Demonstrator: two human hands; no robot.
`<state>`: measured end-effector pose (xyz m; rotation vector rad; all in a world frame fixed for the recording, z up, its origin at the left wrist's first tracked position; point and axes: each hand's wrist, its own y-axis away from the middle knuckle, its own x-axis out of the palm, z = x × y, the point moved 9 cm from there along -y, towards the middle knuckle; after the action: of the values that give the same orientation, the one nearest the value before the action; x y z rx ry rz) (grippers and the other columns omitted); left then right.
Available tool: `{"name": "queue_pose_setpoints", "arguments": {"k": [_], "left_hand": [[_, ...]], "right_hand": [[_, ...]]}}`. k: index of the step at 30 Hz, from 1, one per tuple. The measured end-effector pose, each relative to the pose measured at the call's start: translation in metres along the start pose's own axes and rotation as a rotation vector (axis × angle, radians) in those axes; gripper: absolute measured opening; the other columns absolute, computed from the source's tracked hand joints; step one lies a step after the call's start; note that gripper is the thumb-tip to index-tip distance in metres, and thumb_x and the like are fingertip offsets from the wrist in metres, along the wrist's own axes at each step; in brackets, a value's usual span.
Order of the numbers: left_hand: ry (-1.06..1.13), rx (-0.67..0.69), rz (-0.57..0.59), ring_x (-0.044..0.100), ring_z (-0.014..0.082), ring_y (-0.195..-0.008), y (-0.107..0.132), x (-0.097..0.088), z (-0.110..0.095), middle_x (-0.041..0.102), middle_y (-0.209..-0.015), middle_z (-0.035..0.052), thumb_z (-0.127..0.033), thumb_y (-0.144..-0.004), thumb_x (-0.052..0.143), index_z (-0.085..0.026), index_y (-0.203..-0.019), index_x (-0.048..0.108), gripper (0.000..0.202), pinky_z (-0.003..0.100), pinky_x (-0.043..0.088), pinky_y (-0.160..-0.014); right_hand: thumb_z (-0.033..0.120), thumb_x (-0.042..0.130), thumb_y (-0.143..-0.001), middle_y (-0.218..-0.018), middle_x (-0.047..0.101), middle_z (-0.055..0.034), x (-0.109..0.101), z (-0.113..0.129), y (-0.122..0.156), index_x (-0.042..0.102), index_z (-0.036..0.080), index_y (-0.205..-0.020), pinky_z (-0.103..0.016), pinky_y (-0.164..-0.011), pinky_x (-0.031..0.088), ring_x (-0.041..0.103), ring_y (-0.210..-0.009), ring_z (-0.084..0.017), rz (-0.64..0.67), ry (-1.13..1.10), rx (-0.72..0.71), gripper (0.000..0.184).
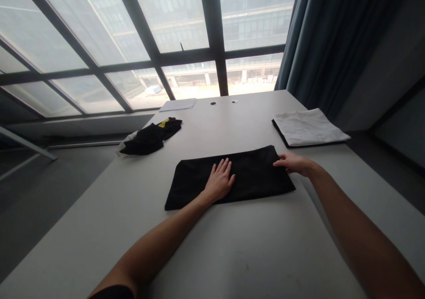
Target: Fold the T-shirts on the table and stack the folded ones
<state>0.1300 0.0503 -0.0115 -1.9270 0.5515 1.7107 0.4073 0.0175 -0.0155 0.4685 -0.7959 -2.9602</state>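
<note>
A folded black cloth [252, 175] lies flat as a long rectangle across the middle of the white table [232, 246]. My left hand [219, 181] rests palm down on it, left of its centre, fingers stretched out. At the cloth's right edge, my right hand [292, 163] pinches the fabric, its thumb on top and the other fingers partly hidden at the side. What kind of garment or cloth this is, I cannot tell.
On the right stand stacked folded cloths, a white one [308, 127] over a black one. A crumpled black cloth pile [149, 137] with yellow and white parts sits at the left edge. White papers [178, 105] and two round holes are at the far end, before the windows.
</note>
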Motion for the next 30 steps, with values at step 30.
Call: {"name": "queue_pose_setpoints", "arguments": {"k": [30], "left_hand": [[1.543,-0.354,-0.270,0.050,0.0246,-0.136,0.005,0.001,0.012,0.043,-0.156,0.0096,-0.033,-0.096,0.058,-0.028,-0.162,0.010,0.083,0.041,0.032,-0.118]], "right_hand": [[0.020,0.055,-0.073,-0.088,0.074,-0.0052,0.147,0.073,0.019,0.069,0.015,-0.108,-0.026,-0.056,0.050,0.064,-0.064,-0.013,0.093,-0.305,-0.558,0.038]]}}
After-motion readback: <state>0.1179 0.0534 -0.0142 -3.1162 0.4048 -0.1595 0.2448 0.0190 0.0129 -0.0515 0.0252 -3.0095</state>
